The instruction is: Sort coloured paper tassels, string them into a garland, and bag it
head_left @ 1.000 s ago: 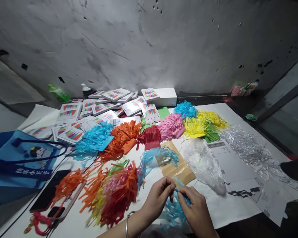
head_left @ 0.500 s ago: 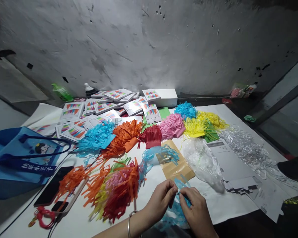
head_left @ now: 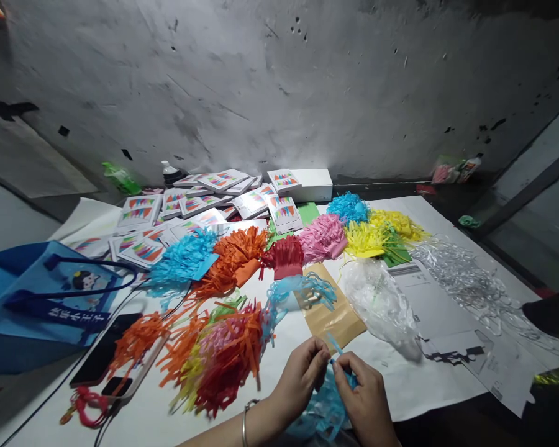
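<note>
My left hand [head_left: 300,375] and my right hand [head_left: 366,397] meet near the bottom middle, fingertips pinched together on a light blue fringed paper piece [head_left: 323,406] whose strips hang below them. A silver bracelet sits on my left wrist. Just left of my hands lies a mixed heap of red, orange, yellow and pink paper fringes [head_left: 218,357]. Beyond my hands a brown paper envelope [head_left: 328,313] lies with another light blue fringe [head_left: 298,288] on it.
Piles of blue [head_left: 181,261], orange, red, pink [head_left: 323,236] and yellow [head_left: 370,236] fringes line the white sheet. Small printed boxes [head_left: 200,205] are stacked at the back. A blue tote bag [head_left: 41,298] and a phone [head_left: 102,357] lie left; clear plastic [head_left: 382,304] and papers lie right.
My hands have stayed pinched on the blue fringe, shifting slightly down and right. The view has drifted a little, so the objects on the table appear slightly further right.
</note>
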Available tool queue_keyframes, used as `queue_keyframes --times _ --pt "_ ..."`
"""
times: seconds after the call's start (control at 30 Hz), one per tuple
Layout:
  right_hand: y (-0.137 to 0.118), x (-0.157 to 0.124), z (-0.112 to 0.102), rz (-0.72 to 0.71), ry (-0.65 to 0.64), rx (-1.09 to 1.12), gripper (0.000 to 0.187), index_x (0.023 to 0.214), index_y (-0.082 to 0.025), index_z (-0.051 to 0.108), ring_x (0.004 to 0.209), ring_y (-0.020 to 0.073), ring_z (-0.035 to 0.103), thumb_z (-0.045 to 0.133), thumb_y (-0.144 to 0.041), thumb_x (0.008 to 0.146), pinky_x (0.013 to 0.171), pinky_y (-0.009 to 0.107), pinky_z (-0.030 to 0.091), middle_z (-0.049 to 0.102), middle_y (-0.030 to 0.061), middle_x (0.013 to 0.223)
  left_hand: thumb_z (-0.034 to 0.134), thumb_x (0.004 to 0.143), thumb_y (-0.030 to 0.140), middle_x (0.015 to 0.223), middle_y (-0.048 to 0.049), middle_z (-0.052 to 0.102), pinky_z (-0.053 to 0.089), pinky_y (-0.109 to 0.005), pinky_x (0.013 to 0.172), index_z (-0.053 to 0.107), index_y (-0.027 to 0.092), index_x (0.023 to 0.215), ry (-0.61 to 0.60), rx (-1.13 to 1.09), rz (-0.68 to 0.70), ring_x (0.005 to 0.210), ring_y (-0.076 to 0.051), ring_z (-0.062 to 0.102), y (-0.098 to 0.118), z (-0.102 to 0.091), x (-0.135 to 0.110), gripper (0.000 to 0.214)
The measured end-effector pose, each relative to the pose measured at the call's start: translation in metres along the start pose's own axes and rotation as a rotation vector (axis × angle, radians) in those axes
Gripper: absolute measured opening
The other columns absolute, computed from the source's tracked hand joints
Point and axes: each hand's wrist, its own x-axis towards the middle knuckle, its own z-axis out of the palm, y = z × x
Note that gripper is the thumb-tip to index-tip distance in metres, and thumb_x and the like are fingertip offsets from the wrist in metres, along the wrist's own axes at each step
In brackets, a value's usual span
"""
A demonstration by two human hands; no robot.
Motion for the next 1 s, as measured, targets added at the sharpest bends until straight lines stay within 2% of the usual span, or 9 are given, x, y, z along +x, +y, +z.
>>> queue_keyframes --times 0.13,0.33,0.43,0.57,0.73,0.87,1.0 --pt "0.001 -0.001 0.002 0.007 -0.009 0.027 0.030 0.066 -0.020 0.059 0.062 0.0140 0.059 0.046 -0.031 0.091 0.061 0.021 0.043 0.061 0.0004 0.063 0.061 0.082 0.053 0.058 0.0046 0.049 0.039 -0.020 0.047 0.052 0.016 0.080 -0.042 -0.150 -0.050 0.049 -0.009 0.046 0.003 0.002 0.000 0.038" --pt "0.002 0.001 -0.002 -0.024 -0.126 0.164 0.026 0.074 -0.020 0.061 0.069 0.0145 0.061 0.046 -0.031 0.092 0.066 0.022 0.044 0.063 0.0013 0.071 0.058 0.085 0.052 0.052 0.0064 0.047 0.034 -0.018 0.044 0.050 0.017 0.076 -0.034 -0.114 -0.052 0.043 -0.007 0.041 0.000 0.001 -0.001 0.037" --pt "0.004 0.003 -0.006 -0.040 -0.189 0.160 0.024 0.077 -0.020 0.062 0.072 0.0150 0.061 0.046 -0.029 0.092 0.068 0.023 0.045 0.065 0.0014 0.074 0.057 0.085 0.053 0.053 0.0066 0.046 0.033 -0.018 0.043 0.051 0.016 0.077 -0.053 -0.099 -0.067 0.044 -0.007 0.040 -0.001 0.000 0.000 0.038" --pt "0.007 0.002 -0.005 -0.083 -0.106 0.025 0.023 0.077 -0.020 0.062 0.075 0.0174 0.060 0.046 -0.028 0.092 0.069 0.025 0.044 0.065 0.0025 0.075 0.057 0.084 0.054 0.053 0.0073 0.042 0.029 -0.018 0.042 0.050 0.016 0.075 -0.065 -0.052 -0.070 0.044 -0.006 0.038 0.000 -0.002 0.001 0.039" --pt "0.008 -0.001 -0.007 0.013 -0.133 0.126 0.020 0.087 -0.021 0.063 0.074 0.0156 0.063 0.048 -0.033 0.093 0.065 0.021 0.045 0.066 0.0020 0.078 0.056 0.085 0.051 0.057 0.0050 0.046 0.032 -0.018 0.045 0.053 0.016 0.075 -0.031 0.024 -0.026 0.047 -0.007 0.041 0.005 -0.001 0.001 0.037" --pt "0.010 -0.002 -0.008 0.007 -0.104 0.115 0.025 0.078 -0.020 0.061 0.067 0.0138 0.061 0.048 -0.034 0.093 0.062 0.020 0.044 0.064 0.0008 0.071 0.056 0.085 0.052 0.058 0.0042 0.047 0.033 -0.019 0.045 0.053 0.016 0.074 -0.019 0.053 -0.019 0.047 -0.008 0.043 0.005 0.002 0.000 0.038" --pt "0.012 -0.002 0.000 0.069 -0.077 0.150 0.029 0.074 -0.020 0.062 0.060 0.0132 0.060 0.049 -0.038 0.092 0.052 0.018 0.041 0.061 -0.0003 0.064 0.056 0.085 0.050 0.060 0.0031 0.050 0.034 -0.019 0.045 0.054 0.015 0.074 0.000 0.097 -0.015 0.048 -0.008 0.045 0.001 0.001 0.002 0.037"
